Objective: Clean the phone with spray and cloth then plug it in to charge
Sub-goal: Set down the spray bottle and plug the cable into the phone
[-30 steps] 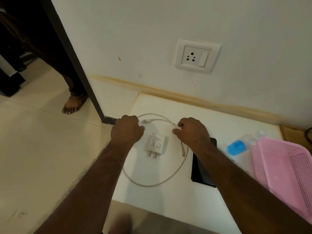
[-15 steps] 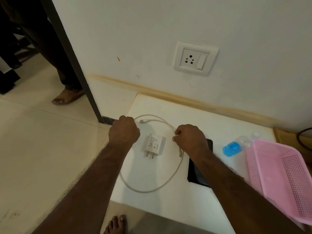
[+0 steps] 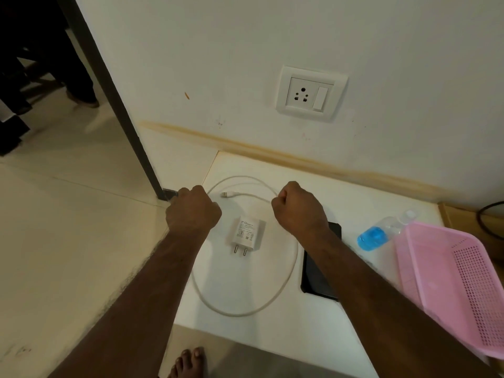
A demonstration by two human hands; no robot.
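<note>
Phone [image 3: 317,271]: black slab, flat on the white table [image 3: 354,208], near its right half, partly hidden under the right forearm.
Cable [image 3: 289,271]: white, looped in a wide ring on the table, its free USB end [image 3: 224,194] lying inside the loop, pointing left.
Charger [image 3: 246,234]: white adapter, face up inside the ring, two pins toward the camera.
Right hand [image 3: 298,207]: fist curled, pinching the cable at the loop's upper right.
Left hand [image 3: 192,211]: curled into a fist at the table's left edge; whether it holds the cable, cannot tell.
Spray bottle [image 3: 381,233]: clear with blue liquid, lying just beside the pink basket [image 3: 447,290].
Wall socket [image 3: 311,94]: white, above the table.
</note>
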